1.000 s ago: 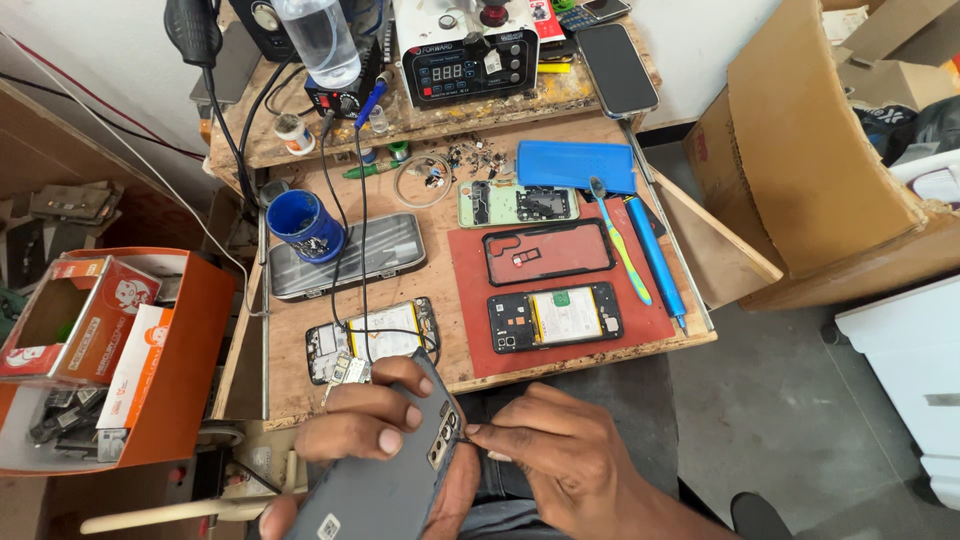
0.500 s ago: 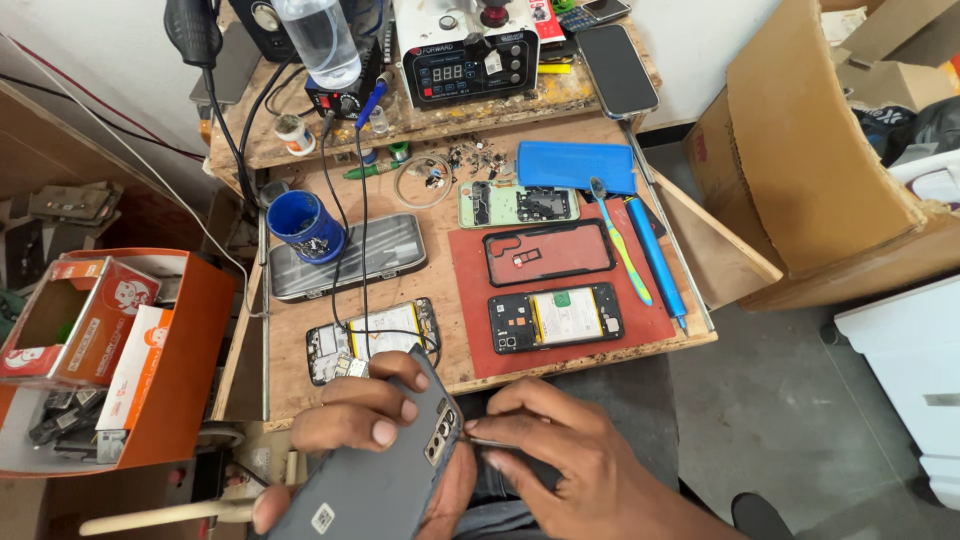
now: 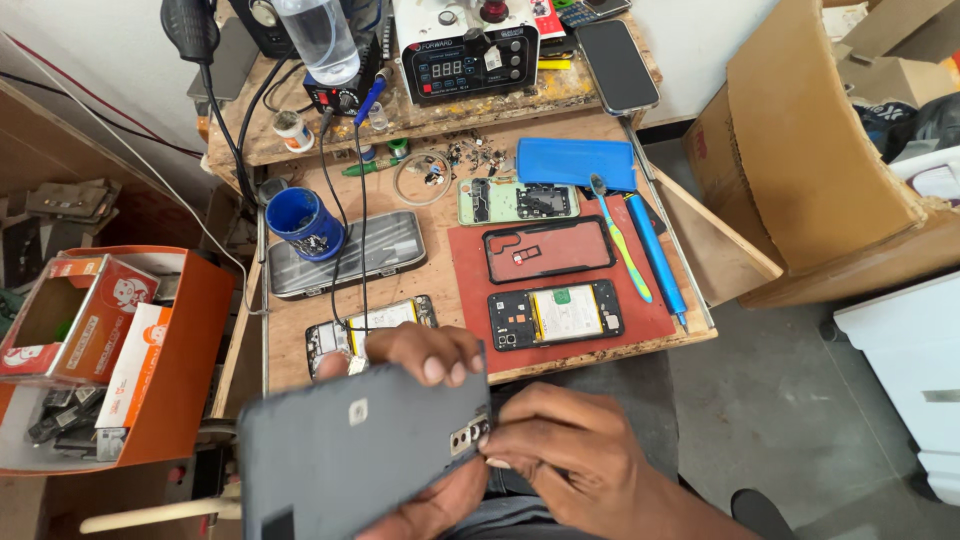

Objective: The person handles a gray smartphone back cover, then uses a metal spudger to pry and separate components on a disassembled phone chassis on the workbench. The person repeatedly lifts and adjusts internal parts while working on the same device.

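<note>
Down at the bottom centre of the frame, the left hand grips a dark grey phone back cover from behind, its fingertips curled over the cover's upper edge. The right hand is pinched at the cover's right edge, fingertips touching the spot beside the camera cutout; whether it holds a small part there cannot be told. The cover is tilted, its lower left corner running out near the bottom edge of the frame. It looks matte and smooth, with a small pale square mark near its middle and an oblong metallic-rimmed camera opening at its right end.

Just above the hands runs the front edge of the wooden workbench, and little open room lies between that edge and the cover. An opened phone with exposed battery lies right above the left hand's knuckles, partly hidden. To its right, on a red work mat, sit another opened phone and an empty phone frame. A green-and-yellow toothbrush and a blue tool lie along the mat's right side near the bench's raised rim. At left centre stands a blue cup beside a grey metal case. Bare grey floor opens at lower right, and an orange cardboard box crowds the left.
</note>
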